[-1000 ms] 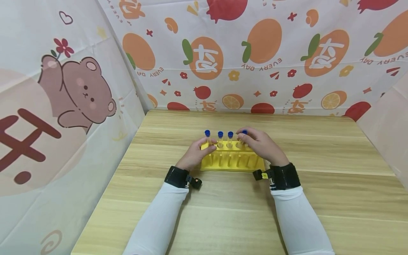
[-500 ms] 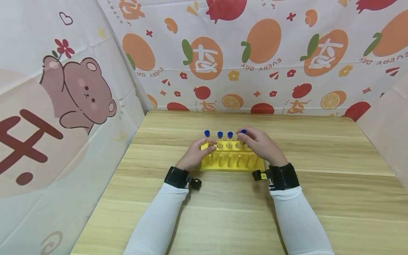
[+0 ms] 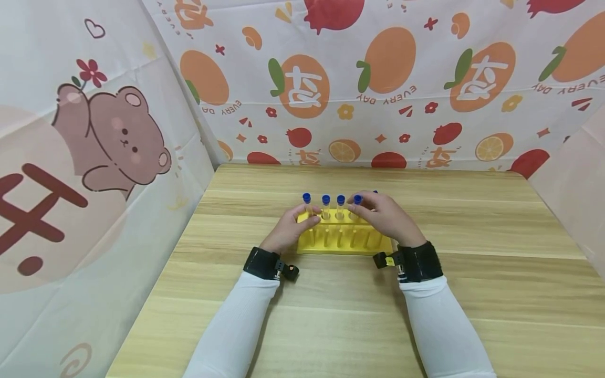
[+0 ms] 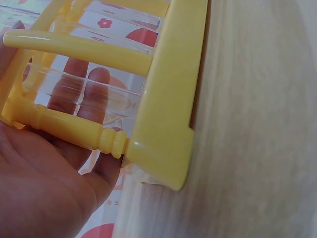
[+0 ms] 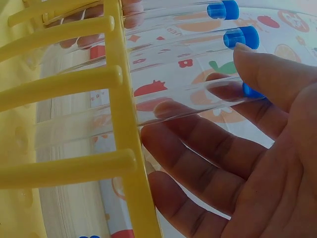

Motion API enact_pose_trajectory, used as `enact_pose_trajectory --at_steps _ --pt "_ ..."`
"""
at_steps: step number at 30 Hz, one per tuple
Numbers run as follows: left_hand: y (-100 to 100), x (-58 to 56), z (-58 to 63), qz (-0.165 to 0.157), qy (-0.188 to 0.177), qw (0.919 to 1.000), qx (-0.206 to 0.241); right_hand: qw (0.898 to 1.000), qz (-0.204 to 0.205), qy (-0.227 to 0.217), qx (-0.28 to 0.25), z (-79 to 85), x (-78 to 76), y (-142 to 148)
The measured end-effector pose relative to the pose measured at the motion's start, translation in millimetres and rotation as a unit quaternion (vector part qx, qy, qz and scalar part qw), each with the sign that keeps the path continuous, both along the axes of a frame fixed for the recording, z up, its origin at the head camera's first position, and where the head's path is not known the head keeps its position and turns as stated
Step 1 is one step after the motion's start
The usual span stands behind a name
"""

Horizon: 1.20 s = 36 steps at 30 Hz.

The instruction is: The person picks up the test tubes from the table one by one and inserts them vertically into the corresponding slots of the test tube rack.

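Note:
A yellow test tube rack (image 3: 340,250) stands at the middle of the table. Its left end is gripped by my left hand (image 3: 289,229), whose fingers (image 4: 94,94) reach behind the end post. Clear test tubes with blue caps stand in a row in the rack, the leftmost one (image 3: 307,202) rising beside my left fingers. At the rack's right part, my right hand (image 3: 389,218) holds a test tube (image 5: 198,104) near its blue cap, between thumb and index finger. The other right fingers lie loosely bent by the rack's top bar. One more blue cap (image 3: 375,191) peeks out behind this hand.
The wooden table (image 3: 340,315) extends around the rack on all sides. Behind it hangs a fruit-printed cloth (image 3: 350,84), and a bear-printed cloth (image 3: 123,136) covers the left side.
The right hand has shifted slightly, and the test tube cap in it has moved a little left and down. A further blue cap now shows behind that hand. My left hand stays put.

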State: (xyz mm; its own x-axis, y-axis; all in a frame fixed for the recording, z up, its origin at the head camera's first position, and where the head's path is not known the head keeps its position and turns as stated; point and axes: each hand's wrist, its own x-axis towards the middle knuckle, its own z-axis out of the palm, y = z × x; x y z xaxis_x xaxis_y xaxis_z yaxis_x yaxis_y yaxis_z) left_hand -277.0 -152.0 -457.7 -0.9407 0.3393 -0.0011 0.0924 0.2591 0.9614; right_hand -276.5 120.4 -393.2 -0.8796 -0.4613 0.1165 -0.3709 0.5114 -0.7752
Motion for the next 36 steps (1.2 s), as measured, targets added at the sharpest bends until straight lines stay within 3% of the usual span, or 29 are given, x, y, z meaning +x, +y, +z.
enact_pose_trajectory --at_steps 15,36 --pt "1.0 -1.7 0.1 -0.001 -0.01 0.9999 -0.002 1.0 -0.025 -0.009 0.004 3.3 -0.4 4.3" --pt "0.5 -1.9 -2.4 0.001 0.007 1.0 0.004 0.999 -0.033 -0.036 -0.018 4.3 -1.1 14.4"
